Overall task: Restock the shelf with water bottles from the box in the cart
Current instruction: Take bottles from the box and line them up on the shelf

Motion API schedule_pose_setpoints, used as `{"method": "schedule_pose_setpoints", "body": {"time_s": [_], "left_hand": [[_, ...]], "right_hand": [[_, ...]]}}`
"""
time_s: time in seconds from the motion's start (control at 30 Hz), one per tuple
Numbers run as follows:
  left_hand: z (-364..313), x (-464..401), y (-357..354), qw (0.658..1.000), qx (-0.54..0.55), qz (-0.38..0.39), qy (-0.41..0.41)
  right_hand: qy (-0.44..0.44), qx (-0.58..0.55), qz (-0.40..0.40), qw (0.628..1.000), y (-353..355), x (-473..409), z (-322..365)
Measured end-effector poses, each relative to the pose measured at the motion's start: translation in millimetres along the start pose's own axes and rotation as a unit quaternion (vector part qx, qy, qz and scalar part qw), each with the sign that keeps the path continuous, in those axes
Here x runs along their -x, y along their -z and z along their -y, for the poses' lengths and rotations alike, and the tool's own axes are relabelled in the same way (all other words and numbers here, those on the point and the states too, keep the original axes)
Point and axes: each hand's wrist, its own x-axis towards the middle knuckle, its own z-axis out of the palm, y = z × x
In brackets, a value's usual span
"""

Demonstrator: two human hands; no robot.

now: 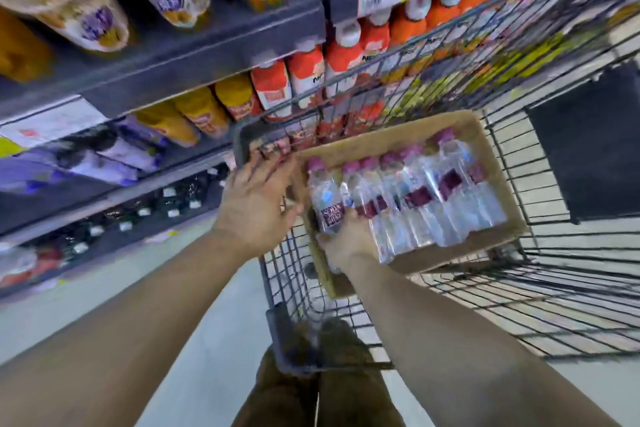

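Fingers of your right hand curl round the leftmost water bottle in the box; your left hand hovers spread flat above the cart rim.

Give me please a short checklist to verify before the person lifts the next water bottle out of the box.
1. Right hand grips a bottle: ok, its fingers curl round the leftmost bottle at the lower body.
2. Left hand is free to help: ok, fingers spread, holding nothing, over the cart's rim.
3. Box sits steady in the cart: cannot tell, it looks tilted in the basket.
4. Bottle cap is on: ok, pink cap in place.
5. Free space on the shelf for water: cannot tell, only juice and other drinks show there.
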Motion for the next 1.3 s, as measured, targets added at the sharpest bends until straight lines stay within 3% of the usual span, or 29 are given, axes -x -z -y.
{"method": "schedule_pose_setpoints", "body": {"time_s": [0.13, 0.33, 0.4, 0.5, 0.57, 0.67, 0.77, 0.87, 0.93, 1.03, 1.1, 1.17, 1.23, 1.3], "left_hand": [[2, 5, -3, 1.0, -0.011, 0.009, -0.004], [-7, 5, 0, 1.0, 0.003, 0.017, -0.009], [-17, 6, 3, 0.999, 0.013, 0.025, -0.022], [-36, 5, 10, 0.992, 0.109, 0.069, -0.014], [-48, 4, 18, 0.957, 0.254, 0.14, 0.021], [-58, 7, 25, 0.84, 0.49, 0.215, 0.093], [-64, 6, 27, 0.747, 0.618, 0.199, 0.139], [-66, 2, 23, 0.713, 0.663, 0.168, 0.155], [-59, 1, 18, 0.703, 0.67, 0.156, 0.181], [-42, 1, 9, 0.666, 0.697, 0.165, 0.208], [-33, 3, 3, 0.654, 0.705, 0.169, 0.218], [-29, 2, -1, 0.655, 0.706, 0.165, 0.216], [-25, 0, -8, 0.66, 0.701, 0.166, 0.213], [-21, -1, -14, 0.67, 0.692, 0.169, 0.208]], "right_hand": [[-0.019, -0.011, 0.019, 1.0, -4, -10, -6], [-0.003, -0.13, 0.04, 0.991, 23, -3, -25], [0.002, -0.241, 0.069, 0.968, 41, 11, -34], [0.044, -0.42, 0.166, 0.891, 73, 33, -38], [0.08, -0.477, 0.201, 0.852, 90, 45, -35], [0.124, -0.512, 0.22, 0.821, 105, 58, -24], [0.151, -0.461, 0.119, 0.866, 112, 69, -5], [0.192, -0.311, -0.03, 0.93, 106, 77, 10], [0.218, -0.262, 0.005, 0.94, 100, 77, 6], [0.175, -0.327, 0.139, 0.918, 100, 62, -17], [0.077, -0.34, 0.091, 0.933, 96, 36, -37], [-0.002, -0.227, 0.023, 0.974, 86, 10, -52], [-0.024, -0.131, 0.02, 0.991, 73, -3, -55], [-0.03, -0.119, 0.039, 0.992, 57, -12, -54]]}}
